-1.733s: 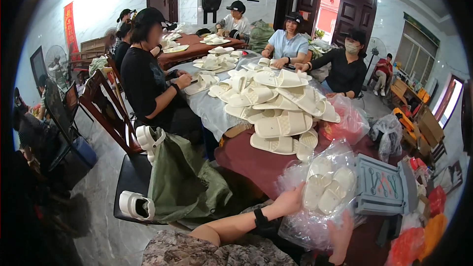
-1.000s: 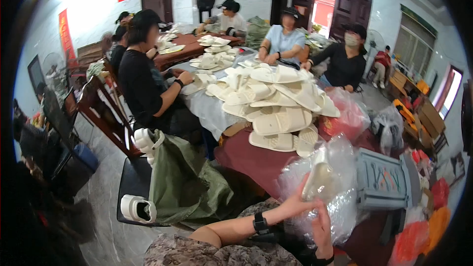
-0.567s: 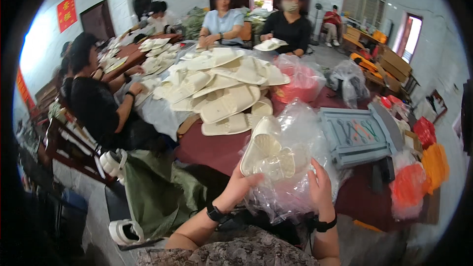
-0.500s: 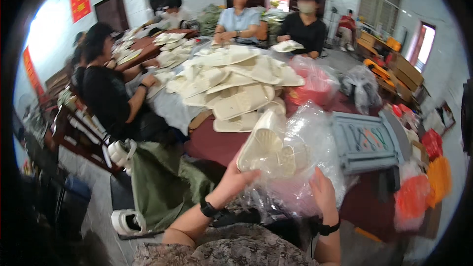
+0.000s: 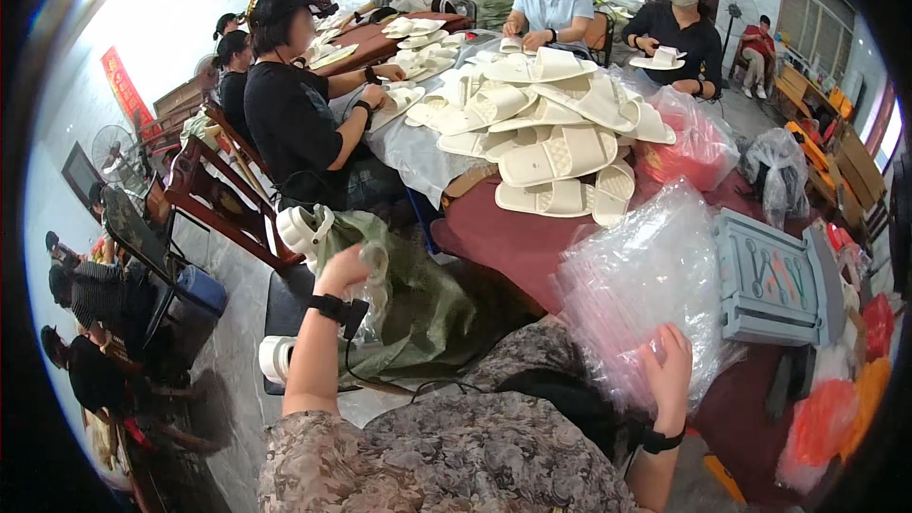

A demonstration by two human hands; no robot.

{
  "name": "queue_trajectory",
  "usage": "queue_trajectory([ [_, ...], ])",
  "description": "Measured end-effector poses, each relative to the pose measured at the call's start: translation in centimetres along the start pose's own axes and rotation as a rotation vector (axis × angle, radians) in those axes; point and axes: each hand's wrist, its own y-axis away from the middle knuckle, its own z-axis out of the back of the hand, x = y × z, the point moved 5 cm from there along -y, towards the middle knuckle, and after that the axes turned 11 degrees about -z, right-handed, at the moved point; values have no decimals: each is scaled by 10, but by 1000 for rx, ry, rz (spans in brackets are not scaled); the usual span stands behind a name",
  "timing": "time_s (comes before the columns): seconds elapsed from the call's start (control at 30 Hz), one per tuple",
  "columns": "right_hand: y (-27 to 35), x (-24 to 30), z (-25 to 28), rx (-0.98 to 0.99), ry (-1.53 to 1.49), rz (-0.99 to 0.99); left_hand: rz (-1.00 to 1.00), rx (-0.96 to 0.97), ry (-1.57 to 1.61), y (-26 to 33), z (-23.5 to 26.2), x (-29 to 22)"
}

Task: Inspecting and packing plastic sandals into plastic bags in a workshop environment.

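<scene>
Slippers are being fetched for bagging, going by how the two hands are placed. At the far left a green sack (image 5: 418,294) slumps open beside the person's seat, with white slippers (image 5: 302,226) showing at its mouth. The left hand (image 5: 344,268) is down there, fingers curled shut around what looks like one pale slipper (image 5: 372,266) at the sack's opening (the grip itself is partly hidden behind the knuckles). A dark band sits on that wrist with a thin cord trailing from it.

Further right, the maroon worktop (image 5: 513,237) carries a heaped pile of white slippers (image 5: 556,123), where other people sit working along both sides. Nearer the person stands a stack of clear plastic bags (image 5: 646,290), leaning upright at the worktop's edge. The right hand (image 5: 670,370) lies flat and open against the lower front of that stack, fingers spread and pressing it, not gripping anything.

So the step in hand looks like pulling a slipper from the sack. Next, I judge, the left hand must lift it clear, while the right peels a single bag loose from the slippery stack.
</scene>
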Motion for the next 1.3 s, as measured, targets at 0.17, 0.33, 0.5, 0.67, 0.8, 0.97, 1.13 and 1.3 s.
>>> queue_trajectory([
  [0.17, 3, -8, 0, -14, -7, 6, 277, 306, 153, 13, -142, 32],
  [0.33, 2, -7, 0, -48, 20, 51, 37, 267, -95, -9, -145, -72],
  [0.5, 1, -24, 3, -108, 48, 92, -779, -448, 61, 25, -35, -314],
  [0.67, -4, 5, -13, -155, 116, 123, -1354, -306, 139, 97, -21, -446],
  [0.8, 8, -20, 46, -104, -230, 118, -1439, -128, -7, 94, -89, -488],
  [0.97, 19, -109, 220, -876, -22, -52, -1372, -4, -41, 75, -136, -479],
  [1.13, 71, -286, 333, -1364, 459, -686, -1395, 26, -33, 73, -144, -486],
  [1.3, 83, -332, 363, -955, 566, -1165, -1314, 91, -52, 69, -139, -479],
])
